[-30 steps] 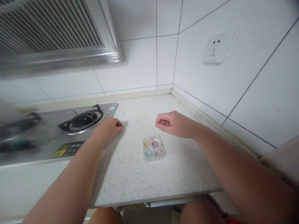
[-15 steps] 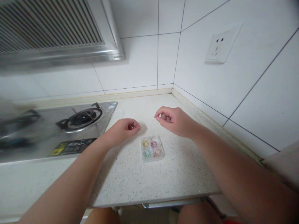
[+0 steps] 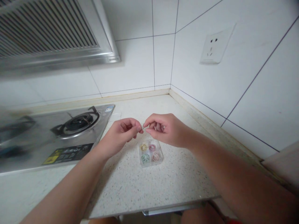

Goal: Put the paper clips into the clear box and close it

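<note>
My left hand [image 3: 125, 132] is closed in a pinch, thumb against fingers, on a small thin strand [image 3: 144, 128] that looks like an elastic band. From the other side, my right hand [image 3: 161, 126] has thumb and forefinger drawn together at that band, and the fingertips of both hands nearly meet. Just below them, on the counter, lies a clear plastic box [image 3: 151, 164] divided into compartments. Coiled elastic bands fill it by colour: yellow bands [image 3: 143, 147], purplish-pink bands [image 3: 152, 147], mint green bands [image 3: 145, 158] and pale pink bands [image 3: 155, 156].
A gas hob [image 3: 70, 137] is set into the speckled counter [image 3: 140, 193] on the left, under a metal range hood [image 3: 100, 40]. A clear flat piece [image 3: 116, 116] lies beside the hob. White tiled walls meet behind, with a socket [image 3: 213, 46] at right.
My right hand has come left and down to my left hand, so their fingertips now nearly meet at the thin band. The view has shifted slightly; the box stays on the counter.
</note>
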### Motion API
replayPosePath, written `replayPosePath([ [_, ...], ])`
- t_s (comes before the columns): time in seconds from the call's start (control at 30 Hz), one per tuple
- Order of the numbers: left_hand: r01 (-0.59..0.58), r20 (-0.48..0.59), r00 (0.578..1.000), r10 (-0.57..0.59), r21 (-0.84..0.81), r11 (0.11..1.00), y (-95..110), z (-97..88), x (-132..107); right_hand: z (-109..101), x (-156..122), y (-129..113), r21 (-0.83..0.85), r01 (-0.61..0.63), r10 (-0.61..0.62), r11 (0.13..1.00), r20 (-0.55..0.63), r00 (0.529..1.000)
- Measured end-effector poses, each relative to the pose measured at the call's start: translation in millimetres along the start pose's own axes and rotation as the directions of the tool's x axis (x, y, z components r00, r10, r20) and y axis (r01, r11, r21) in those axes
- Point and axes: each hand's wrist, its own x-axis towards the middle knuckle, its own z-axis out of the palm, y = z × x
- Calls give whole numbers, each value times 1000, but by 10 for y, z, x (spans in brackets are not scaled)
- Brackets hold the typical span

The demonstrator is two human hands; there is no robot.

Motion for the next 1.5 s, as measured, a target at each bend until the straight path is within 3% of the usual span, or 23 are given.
replayPosePath([
  [0.23, -26, 45, 999, 29, -64, 998, 20, 39, -26, -1, 20, -22, -14, -15, 14, 1000, -59, 998],
  [0.5, -47, 14, 999, 49, -70, 996, 4, 36, -34, -30, 23, -47, -12, -5, 3, 1000, -146, 989],
  [0.67, -90, -48, 994, 98, 150, 985, -104, 25, 22, -51, 36, -103, 66, -21, 36, 998, -239, 970],
  [0.83, -55, -38, 996, 77, 402, 914, -312, -21, 147, 21, 84, -74, 308, -46, 131, 950, -261, 956],
  [1.0, 36, -84, 996, -2, 405, 913, -425, -62, 258, -29, 239, -107, 393, -113, 222, 913, -246, 943],
  [1.2, 78, -63, 996, -61, 305, 949, -500, -129, 294, -231, 538, -301, 275, -50, 106, 960, -195, 975],
  [1.3, 109, -72, 993, -94, 236, 966, -518, -169, 290, -213, 552, -196, 290, -76, 135, 954, -188, 973],
  [1.5, 177, -68, 983, -168, 168, 970, -493, -201, 283, -65, 326, 222, 332, -251, 317, 909, -160, 935],
])
